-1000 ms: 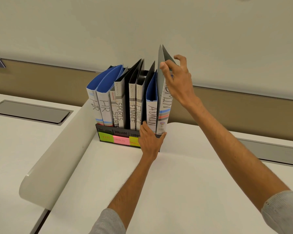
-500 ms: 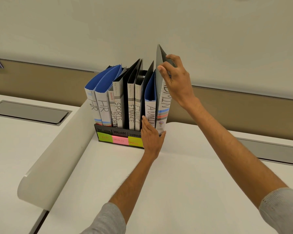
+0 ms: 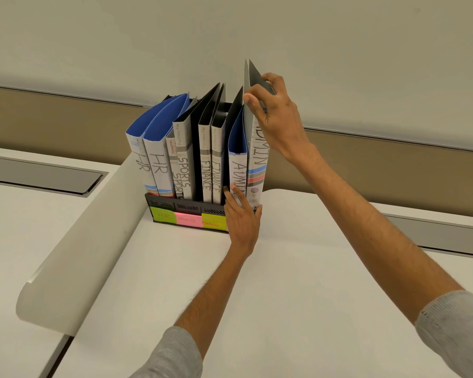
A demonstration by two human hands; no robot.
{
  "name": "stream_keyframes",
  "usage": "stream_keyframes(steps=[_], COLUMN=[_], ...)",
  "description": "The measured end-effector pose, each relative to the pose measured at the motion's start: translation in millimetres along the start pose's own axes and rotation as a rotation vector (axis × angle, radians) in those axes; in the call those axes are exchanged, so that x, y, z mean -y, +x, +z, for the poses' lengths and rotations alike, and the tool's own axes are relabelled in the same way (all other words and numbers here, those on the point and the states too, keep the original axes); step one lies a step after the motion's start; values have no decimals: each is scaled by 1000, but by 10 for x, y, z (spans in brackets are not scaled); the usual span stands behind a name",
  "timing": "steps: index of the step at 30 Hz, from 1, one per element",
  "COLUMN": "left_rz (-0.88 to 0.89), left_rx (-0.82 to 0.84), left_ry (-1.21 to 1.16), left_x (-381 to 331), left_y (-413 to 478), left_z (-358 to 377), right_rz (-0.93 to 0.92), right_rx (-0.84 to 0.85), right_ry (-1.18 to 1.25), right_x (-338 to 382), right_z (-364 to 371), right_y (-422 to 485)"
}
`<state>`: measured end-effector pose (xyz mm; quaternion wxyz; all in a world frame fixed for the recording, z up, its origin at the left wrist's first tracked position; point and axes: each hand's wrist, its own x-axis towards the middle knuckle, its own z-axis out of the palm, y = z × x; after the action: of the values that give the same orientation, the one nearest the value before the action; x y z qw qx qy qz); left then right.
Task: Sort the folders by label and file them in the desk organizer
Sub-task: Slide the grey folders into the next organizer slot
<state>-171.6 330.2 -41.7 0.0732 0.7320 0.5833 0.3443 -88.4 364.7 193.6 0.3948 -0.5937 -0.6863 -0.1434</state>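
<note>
- Step in hand: seating the last ADMIN folder (image 3: 257, 170) in the rightmost slot of the desk organizer (image 3: 172, 205), at the far side of the counter (image 3: 202, 282). It is upright and taller than its neighbours, so likely not fully down.
- Right hand (image 3: 277, 115): fingers curled over the folder's top edge, gripping the covers.
- Left hand (image 3: 242, 221): fingers straight, pressing the blue ADMIN folder (image 3: 237, 165) low on its spine to brace it.
- HR, SPORTS and FINANCE pairs are filed above the sticky labels (image 3: 189, 219).
- Next: push straight down until it bottoms out, then let go.
</note>
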Motion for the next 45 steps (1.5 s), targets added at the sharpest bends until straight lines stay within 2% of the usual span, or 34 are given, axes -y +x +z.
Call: stream_keyframes(steps=[11,18,22,31,38,42,45], left_rz=[-25,-3,-106,-116,-128,-184,-216], left_rx=[27,39,53,83,146,120,102], left_ry=[-24,85,-4,-314,-302,-272,-224], left_x=[17,39,-23,153,178,93,9], left_y=[28,125,157,37,45,83,144], left_z=[27,15,25,-13,-23,-16,-1], right_rz=[72,106,161,160,192,210,156], right_rx=[33,42,19,105,132,121,125], right_ry=[7,60,97,126,113,75,0], right_x=[5,-13,-123,-76,-77,-15,-2], right_z=[57,22,-59,39,19,22,-8], right_y=[57,37,-39,-49,-23,-1,15])
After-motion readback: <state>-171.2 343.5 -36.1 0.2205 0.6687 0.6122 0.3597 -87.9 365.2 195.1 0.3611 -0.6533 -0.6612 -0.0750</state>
